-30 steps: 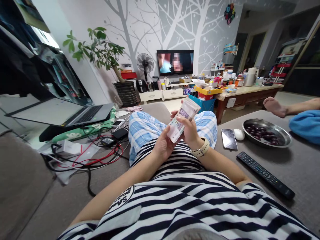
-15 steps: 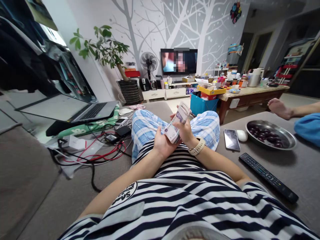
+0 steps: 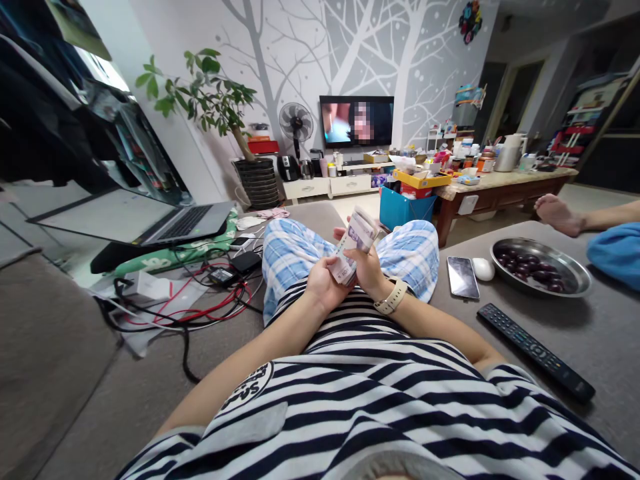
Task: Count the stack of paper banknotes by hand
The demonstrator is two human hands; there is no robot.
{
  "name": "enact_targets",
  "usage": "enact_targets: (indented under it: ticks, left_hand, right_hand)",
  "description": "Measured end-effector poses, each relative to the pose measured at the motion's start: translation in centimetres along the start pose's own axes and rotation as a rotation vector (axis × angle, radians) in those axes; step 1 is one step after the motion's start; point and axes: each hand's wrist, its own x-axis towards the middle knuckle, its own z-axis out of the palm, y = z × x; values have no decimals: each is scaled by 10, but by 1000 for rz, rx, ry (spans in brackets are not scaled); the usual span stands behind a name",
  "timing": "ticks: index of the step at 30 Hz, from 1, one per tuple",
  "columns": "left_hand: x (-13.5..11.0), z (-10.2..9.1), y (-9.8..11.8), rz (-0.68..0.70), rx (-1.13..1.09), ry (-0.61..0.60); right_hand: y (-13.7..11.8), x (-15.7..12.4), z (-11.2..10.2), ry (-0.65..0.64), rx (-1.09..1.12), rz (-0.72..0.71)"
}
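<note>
A stack of banknotes (image 3: pixel 354 239), with a portrait on the top note, is tilted up between both hands above my lap. My left hand (image 3: pixel 323 283) grips its lower end, the thumb lying on the face of the notes. Around the right side of the stack is my right hand (image 3: pixel 369 270), its thumb pressed across the top note and its other fingers mostly behind. The upper ends of the notes fan slightly apart. A light watch (image 3: pixel 393 297) is on my right wrist. Under the hands are my blue checked trousers (image 3: pixel 290 250).
To the right on the sofa lie a phone (image 3: pixel 463 277), a white mouse (image 3: pixel 483 269), a remote control (image 3: pixel 535 350) and a steel bowl (image 3: pixel 580 283) of dark fruit. Another person's foot (image 3: pixel 557 213) rests beyond. Leftward are a laptop (image 3: pixel 185 223) and tangled cables (image 3: pixel 225 307).
My right thumb has shifted a little lower across the notes, and the upper ends of the stack sit closer together. My left thumb has come further over the bottom edge.
</note>
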Motion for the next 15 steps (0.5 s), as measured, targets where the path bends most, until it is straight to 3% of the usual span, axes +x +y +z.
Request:
enact_targets:
  ticks: [15]
  left_hand:
    - [6,-12,2,-71,206,-24]
  right_hand:
    - [-4,3,2,-36,-246,9]
